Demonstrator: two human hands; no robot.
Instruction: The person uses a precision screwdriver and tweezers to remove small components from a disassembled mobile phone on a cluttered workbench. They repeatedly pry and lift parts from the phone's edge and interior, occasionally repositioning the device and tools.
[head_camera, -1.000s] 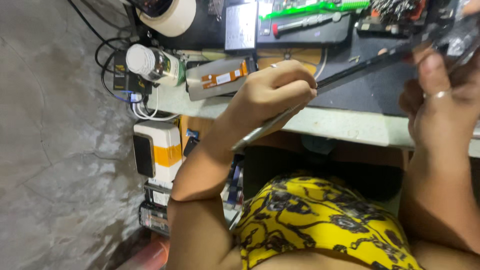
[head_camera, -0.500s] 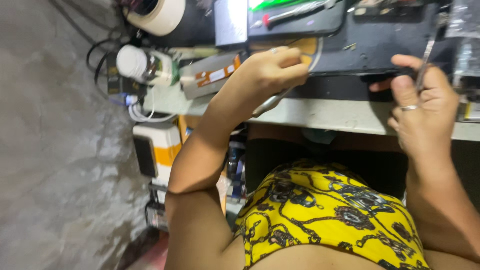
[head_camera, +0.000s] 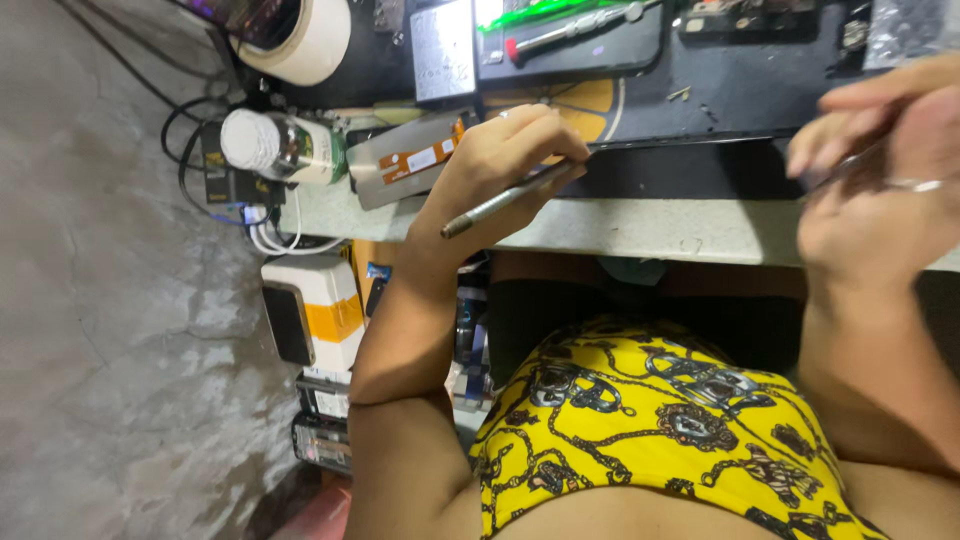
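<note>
Fingers (head_camera: 545, 135) of left hand (head_camera: 500, 170): closed round slim metal tool (head_camera: 505, 198), pen-style grip nr its front end, tip hidden at edge of black mat (head_camera: 740, 95); rear shaft pokes back over pale desk (head_camera: 640, 225) lip.
Right hand (head_camera: 880, 170): blurred, fingers bunched, ring on one; seems to pinch sth thin and dark, can't tell what or how firmly.
Tool, est.: light, stiff, smooth steel, so slippery; best held fwd nr the tip for control, as now.
Also on desk: roll of pale tape (head_camera: 300, 40), white-capped bottle w/ green label (head_camera: 280, 145), flat grey part w/ orange flex strip (head_camera: 415, 160), red-tipped screwdriver (head_camera: 570, 30) in dark tray.
Below desk: white-and-orange box unit (head_camera: 315, 310), black cables (head_camera: 200, 120).
Yellow patterned garment (head_camera: 650, 420) in foreground
</note>
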